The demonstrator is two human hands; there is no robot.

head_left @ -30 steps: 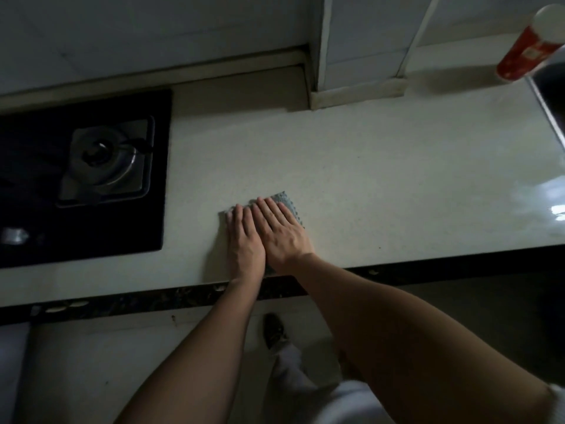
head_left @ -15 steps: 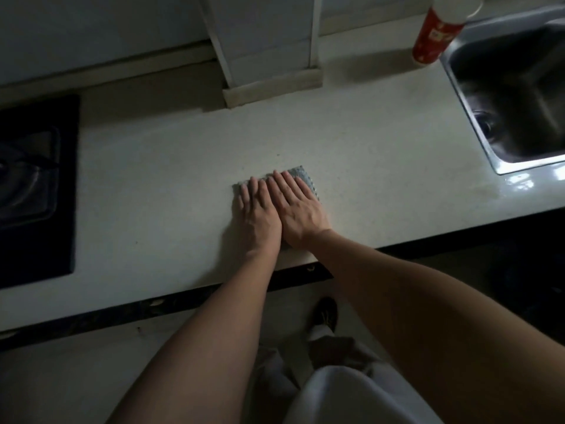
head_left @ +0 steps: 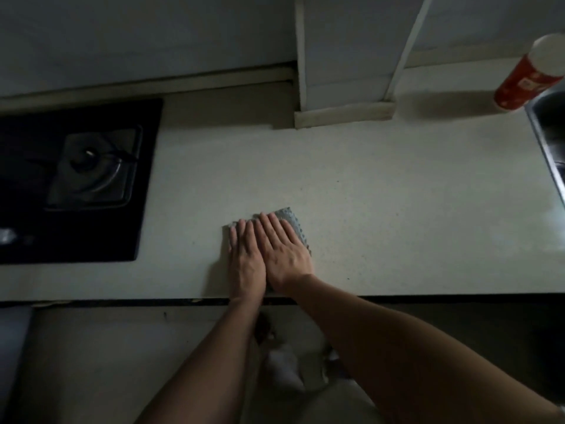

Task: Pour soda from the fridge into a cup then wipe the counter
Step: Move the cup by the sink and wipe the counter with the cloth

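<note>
Here, the hands: left hand (head_left: pixel 246 264) and right hand (head_left: pixel 286 252) lie flat side by side, fingers straight, pressing a small grey-blue textured cloth (head_left: pixel 290 220) onto the pale speckled stone counter (head_left: pixel 382 209), near its front edge.
Grip: neither hand curls round the cloth; both press it with extended fingers.
Cloth's place: between the black glass gas hob (head_left: pixel 76 179) and the steel sink (head_left: pixel 550 142), well apart from both.
Risk: held only by flat palms, the cloth could slip or bunch mid-stroke; a wide rightward sweep could knock the red-and-white cylindrical container (head_left: pixel 526 75) beside the sink.
Hidden: most of the cloth lies under the hands; sink and container are partly cut off at the right edge; dim light hides any spill; no soda bottle is visible.
</note>
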